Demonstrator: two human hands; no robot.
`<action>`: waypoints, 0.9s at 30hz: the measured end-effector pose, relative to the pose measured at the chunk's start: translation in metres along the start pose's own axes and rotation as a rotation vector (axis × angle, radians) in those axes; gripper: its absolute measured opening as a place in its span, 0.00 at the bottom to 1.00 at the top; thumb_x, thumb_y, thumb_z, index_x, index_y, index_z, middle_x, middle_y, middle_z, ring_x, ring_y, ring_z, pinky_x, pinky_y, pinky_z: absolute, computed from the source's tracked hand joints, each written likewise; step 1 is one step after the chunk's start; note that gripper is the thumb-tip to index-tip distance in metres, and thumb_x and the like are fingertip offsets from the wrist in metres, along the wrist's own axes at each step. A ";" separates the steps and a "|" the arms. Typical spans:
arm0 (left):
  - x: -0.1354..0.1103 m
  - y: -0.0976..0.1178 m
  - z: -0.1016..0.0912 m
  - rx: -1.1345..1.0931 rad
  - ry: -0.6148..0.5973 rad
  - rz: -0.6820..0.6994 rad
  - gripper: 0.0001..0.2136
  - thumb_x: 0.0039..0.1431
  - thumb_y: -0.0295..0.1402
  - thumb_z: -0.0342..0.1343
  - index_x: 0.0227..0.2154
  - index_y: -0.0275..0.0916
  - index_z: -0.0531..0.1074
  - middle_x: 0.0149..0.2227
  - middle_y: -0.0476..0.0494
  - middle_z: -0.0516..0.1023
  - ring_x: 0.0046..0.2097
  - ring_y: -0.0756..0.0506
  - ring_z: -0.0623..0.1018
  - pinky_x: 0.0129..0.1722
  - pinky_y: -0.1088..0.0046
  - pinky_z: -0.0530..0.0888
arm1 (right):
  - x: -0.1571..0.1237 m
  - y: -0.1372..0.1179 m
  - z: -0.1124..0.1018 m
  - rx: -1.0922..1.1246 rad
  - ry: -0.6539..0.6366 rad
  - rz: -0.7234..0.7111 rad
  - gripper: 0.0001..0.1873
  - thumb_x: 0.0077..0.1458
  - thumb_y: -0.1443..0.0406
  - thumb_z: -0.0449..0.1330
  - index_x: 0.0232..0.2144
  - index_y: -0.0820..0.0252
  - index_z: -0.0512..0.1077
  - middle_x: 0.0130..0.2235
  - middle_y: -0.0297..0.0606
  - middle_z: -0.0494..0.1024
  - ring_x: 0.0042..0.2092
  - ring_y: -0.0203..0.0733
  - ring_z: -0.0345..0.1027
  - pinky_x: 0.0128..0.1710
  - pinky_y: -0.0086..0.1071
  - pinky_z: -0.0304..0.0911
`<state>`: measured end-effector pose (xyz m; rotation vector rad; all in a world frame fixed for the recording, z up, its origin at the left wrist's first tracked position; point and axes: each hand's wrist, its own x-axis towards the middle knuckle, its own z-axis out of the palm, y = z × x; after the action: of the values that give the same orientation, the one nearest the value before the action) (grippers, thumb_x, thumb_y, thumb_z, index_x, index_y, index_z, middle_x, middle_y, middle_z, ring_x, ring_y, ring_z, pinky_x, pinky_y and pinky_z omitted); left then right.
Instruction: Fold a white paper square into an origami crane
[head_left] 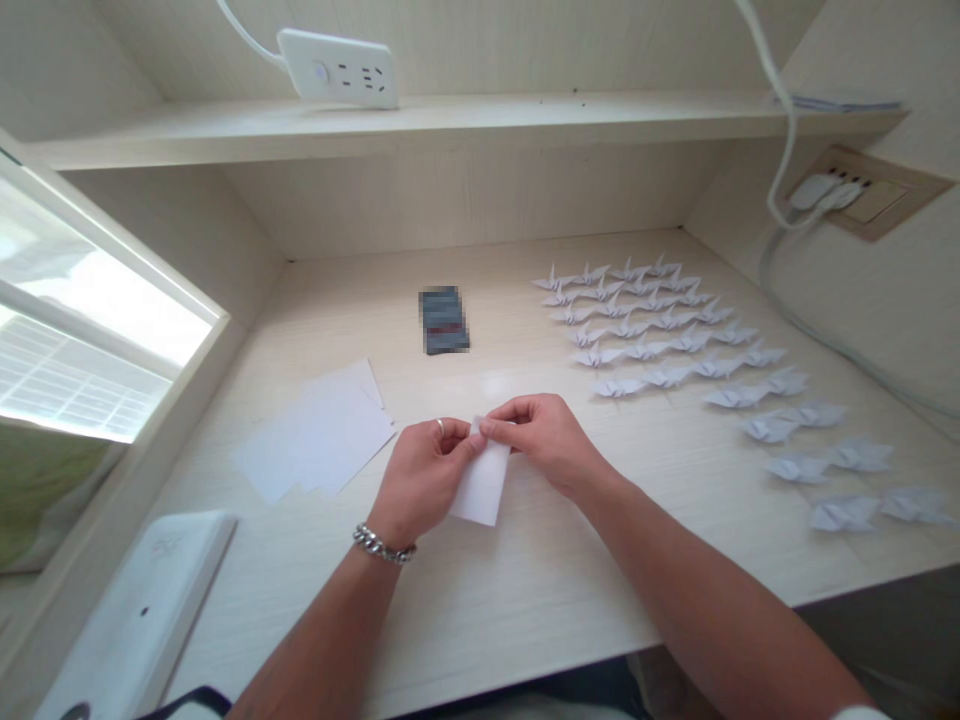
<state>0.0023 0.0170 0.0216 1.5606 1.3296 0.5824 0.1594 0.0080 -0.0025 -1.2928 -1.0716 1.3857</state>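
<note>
A folded piece of white paper [482,487] is held between both hands over the middle of the desk, its narrow form slanting toward me. My left hand [429,468], with a ring and a chain bracelet, pinches its upper left side. At the top right edge, the thumb and fingers of my right hand [546,440] close on the same paper. The fingertips of both hands almost meet there. Left of my hands lies a loose pile of white paper sheets [319,435]. Rows of white folded paper cranes [649,345] stand to the right.
A blurred-out dark packet [445,322] lies behind my hands. At the lower left sits a long white box-like object [142,610] near the window frame. A shelf [480,125] crosses above, bearing a white power strip [337,70]. Cables hang from a wall socket [874,192] at right.
</note>
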 end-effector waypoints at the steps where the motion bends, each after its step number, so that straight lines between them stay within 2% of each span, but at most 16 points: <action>1: 0.000 0.000 0.000 0.001 0.000 0.001 0.15 0.54 0.43 0.55 0.27 0.35 0.77 0.21 0.50 0.75 0.22 0.51 0.68 0.20 0.78 0.61 | 0.000 0.000 0.000 0.003 0.000 0.000 0.11 0.43 0.60 0.66 0.26 0.64 0.78 0.27 0.39 0.78 0.29 0.37 0.67 0.30 0.32 0.63; 27: 0.001 -0.001 -0.001 0.053 -0.004 0.019 0.15 0.54 0.43 0.53 0.23 0.36 0.75 0.21 0.49 0.74 0.23 0.51 0.68 0.21 0.77 0.61 | 0.000 0.003 0.004 0.095 0.018 0.051 0.14 0.38 0.59 0.69 0.25 0.64 0.77 0.25 0.37 0.77 0.28 0.36 0.67 0.30 0.32 0.62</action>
<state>0.0011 0.0181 0.0211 1.6181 1.3377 0.5595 0.1557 0.0079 -0.0049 -1.2689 -0.9554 1.4433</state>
